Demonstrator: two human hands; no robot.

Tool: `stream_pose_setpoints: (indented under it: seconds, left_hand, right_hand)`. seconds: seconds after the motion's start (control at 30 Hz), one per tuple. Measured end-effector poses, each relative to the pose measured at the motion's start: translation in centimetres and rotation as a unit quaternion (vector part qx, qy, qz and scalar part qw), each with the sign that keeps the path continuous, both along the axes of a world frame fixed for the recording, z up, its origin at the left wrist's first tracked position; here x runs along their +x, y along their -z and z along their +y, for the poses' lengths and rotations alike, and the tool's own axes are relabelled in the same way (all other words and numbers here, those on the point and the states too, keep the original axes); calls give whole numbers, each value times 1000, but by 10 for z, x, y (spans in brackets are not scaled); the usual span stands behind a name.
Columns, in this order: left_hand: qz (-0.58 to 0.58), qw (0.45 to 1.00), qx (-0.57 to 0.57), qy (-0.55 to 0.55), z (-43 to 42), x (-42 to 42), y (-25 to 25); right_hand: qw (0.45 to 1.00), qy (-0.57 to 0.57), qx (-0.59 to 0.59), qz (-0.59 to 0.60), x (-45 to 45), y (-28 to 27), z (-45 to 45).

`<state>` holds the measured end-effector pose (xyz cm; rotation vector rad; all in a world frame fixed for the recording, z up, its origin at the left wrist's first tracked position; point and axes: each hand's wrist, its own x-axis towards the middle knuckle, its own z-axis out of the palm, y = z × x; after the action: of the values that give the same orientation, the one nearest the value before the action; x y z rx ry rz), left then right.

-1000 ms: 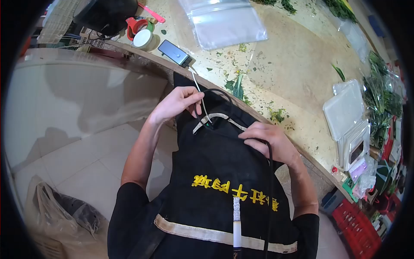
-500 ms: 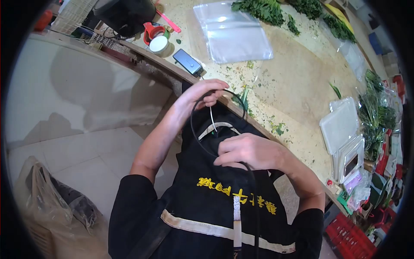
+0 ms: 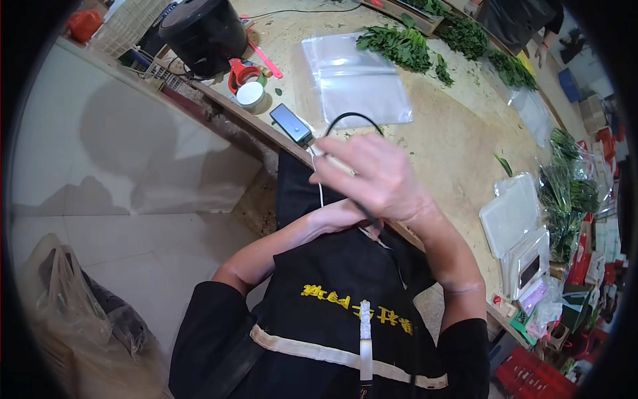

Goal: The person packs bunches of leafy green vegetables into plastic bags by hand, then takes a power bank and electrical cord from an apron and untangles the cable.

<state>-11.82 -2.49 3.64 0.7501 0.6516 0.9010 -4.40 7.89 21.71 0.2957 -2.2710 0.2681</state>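
My right hand [image 3: 372,174] is raised over the table edge, its fingers closed on a black cable [image 3: 353,114] and slightly blurred. The cable arches above the knuckles, and a stretch shows below the hand, by my left wrist. My left hand [image 3: 344,214] lies lower, in front of my chest; its fingers are hidden behind the right hand. A thin white cord [image 3: 321,193] runs down from a small grey-blue device with a screen [image 3: 290,124] at the table's edge. My black apron [image 3: 332,266] bears yellow lettering.
Clear plastic bags [image 3: 362,83] and leafy greens [image 3: 399,48] lie on the table [image 3: 458,146]. A black bin [image 3: 203,33], tape dispenser [image 3: 243,74] and white-lidded jar [image 3: 250,95] stand at left. Packed trays [image 3: 512,213] sit at right. Another person [image 3: 522,20] is at the far side.
My right hand has risen and moved forward over the table edge with the black cable. My left hand has dropped toward my chest. The view tilted up, showing another person.
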Motion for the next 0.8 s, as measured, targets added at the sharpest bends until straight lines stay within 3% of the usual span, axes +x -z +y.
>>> stream_pose_setpoints:
  seconds: [0.07,0.17,0.27,0.33,0.47,0.53,0.6,0.67,0.73,0.8]
  left_hand:
    - [112,994,-5,-10,-3,6,-13]
    - [178,980,63,60,-10,-13,-12]
    - [267,953,4,141,-17,-36,-50]
    - [294,940,38,171,-25,-52,-56]
    - [365,903,42,223,-37,-84,-51]
    - [318,931,27,177,-48,-86,-46]
    - [359,923,138,31,-53,-84,-46]
    - [401,907,108,67,-52,-90,-41]
    - [518,838,95,143,-49,-87,-49]
    - [554,807,128,161,-54,-79,-43]
  right_hand:
    - [999,43,25,19,14,-9,21]
    - [991,122,48,9,40,-9,48]
    - [976,204,68,-35,72,-14,63]
    - [970,224,69,-69,97,-9,69]
    - [960,201,0,-195,142,14,59]
    - [950,185,-71,-242,157,30,48]
    - [939,176,-129,-266,172,57,41]
    - [925,182,-178,-283,176,68,30]
    - [899,198,-248,-303,173,75,20]
    - [901,197,-235,-307,172,83,14]
